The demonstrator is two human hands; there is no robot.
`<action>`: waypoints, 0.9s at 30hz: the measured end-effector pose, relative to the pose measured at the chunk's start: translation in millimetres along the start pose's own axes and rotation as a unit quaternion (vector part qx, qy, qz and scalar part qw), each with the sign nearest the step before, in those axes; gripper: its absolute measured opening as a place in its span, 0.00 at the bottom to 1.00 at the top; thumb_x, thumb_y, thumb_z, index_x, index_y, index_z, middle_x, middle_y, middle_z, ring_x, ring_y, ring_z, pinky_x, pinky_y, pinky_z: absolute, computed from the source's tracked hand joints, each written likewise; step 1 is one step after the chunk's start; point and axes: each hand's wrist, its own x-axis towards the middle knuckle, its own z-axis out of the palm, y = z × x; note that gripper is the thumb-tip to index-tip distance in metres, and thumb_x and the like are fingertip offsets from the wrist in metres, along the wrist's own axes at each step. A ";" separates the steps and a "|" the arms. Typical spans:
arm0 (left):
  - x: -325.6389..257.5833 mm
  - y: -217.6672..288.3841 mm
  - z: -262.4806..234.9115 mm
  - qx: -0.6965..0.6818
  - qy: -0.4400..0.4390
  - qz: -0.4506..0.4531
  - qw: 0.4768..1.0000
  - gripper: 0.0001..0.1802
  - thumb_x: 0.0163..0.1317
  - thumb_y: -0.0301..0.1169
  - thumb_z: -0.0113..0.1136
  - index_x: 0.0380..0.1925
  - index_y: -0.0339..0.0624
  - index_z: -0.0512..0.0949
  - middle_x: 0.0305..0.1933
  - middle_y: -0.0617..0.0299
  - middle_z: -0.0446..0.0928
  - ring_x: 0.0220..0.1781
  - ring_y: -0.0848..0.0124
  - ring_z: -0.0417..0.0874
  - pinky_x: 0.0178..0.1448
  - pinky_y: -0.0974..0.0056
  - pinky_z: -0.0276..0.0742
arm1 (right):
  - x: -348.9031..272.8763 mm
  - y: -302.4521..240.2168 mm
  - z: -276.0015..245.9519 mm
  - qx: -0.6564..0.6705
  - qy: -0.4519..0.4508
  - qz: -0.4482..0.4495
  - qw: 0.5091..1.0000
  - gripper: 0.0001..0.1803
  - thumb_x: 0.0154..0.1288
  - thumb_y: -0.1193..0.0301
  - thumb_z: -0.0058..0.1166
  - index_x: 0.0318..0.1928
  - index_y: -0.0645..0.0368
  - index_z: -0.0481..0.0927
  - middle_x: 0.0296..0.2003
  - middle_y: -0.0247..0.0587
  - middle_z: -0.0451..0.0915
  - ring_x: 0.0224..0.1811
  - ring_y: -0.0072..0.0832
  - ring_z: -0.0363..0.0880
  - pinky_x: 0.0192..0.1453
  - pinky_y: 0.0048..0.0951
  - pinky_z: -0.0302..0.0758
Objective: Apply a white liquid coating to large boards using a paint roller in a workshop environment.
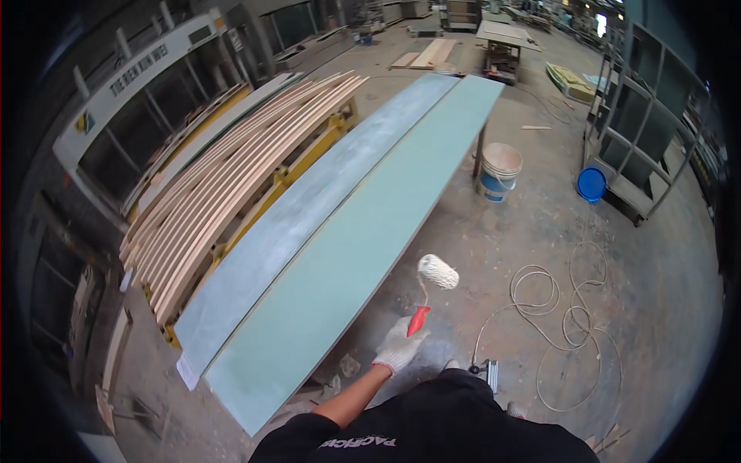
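Observation:
My left hand (399, 345), in a white knit glove, is closed around the red handle of a paint roller (438, 272). The roller's sleeve is white and shaggy, and it is held up over the floor to the right of the boards. Nearest to it lies a long pale green board (363, 228), flat on a raised support. Along that board's left side runs a second long board (309, 189), bluish with streaky whitish patches. My right hand is not in view; a small pale shape beside my dark shirt cannot be made out.
Stacked wooden strips (224, 201) rest on a yellow frame left of the boards. A white bucket (502, 160) stands right of the far end, near a blue lid (591, 185). A coiled hose (567, 309) leads to a metal tool (492, 376) by my feet.

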 end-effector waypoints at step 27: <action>623.6 248.3 273.9 -0.195 -0.300 -0.254 0.898 0.18 0.71 0.48 0.60 0.33 0.45 0.77 0.20 0.66 0.70 0.16 0.73 0.69 0.20 0.60 0.64 | 390.1 -34.4 -343.9 0.074 0.179 0.164 0.967 0.13 0.72 0.66 0.53 0.42 0.63 0.84 0.31 0.51 0.86 0.32 0.42 0.86 0.40 0.46 0.80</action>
